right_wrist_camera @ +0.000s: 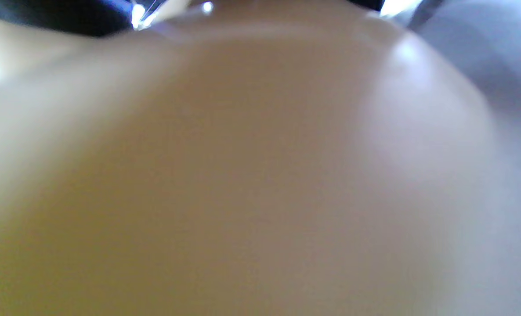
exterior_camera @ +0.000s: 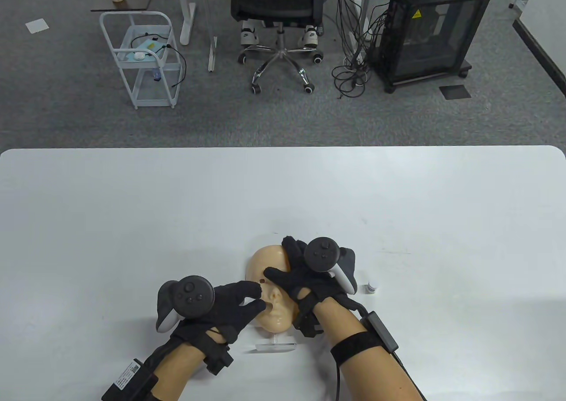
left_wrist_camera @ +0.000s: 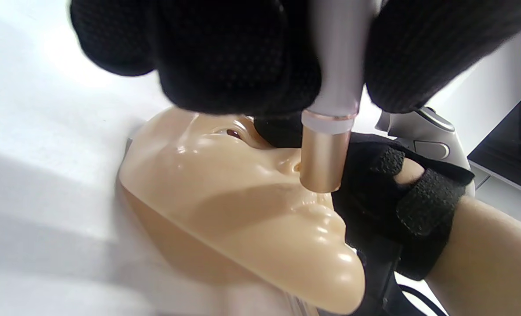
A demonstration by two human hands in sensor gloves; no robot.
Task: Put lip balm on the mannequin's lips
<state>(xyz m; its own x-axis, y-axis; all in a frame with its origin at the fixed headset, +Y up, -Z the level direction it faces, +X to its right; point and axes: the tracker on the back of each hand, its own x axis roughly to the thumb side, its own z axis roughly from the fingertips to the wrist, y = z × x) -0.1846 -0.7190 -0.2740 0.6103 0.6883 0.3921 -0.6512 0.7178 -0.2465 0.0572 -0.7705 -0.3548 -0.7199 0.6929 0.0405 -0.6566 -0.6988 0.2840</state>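
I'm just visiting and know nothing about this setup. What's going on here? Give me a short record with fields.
surface: white table
main object: mannequin face on a clear stand
left hand: grips a lip balm tube, gold end at the mouth area; contact with the lips cannot be told
right hand: rests on the upper part of the face, steadying it
nearby: small cap standing on the table to the right
right wrist view: blurred close-up of the face only
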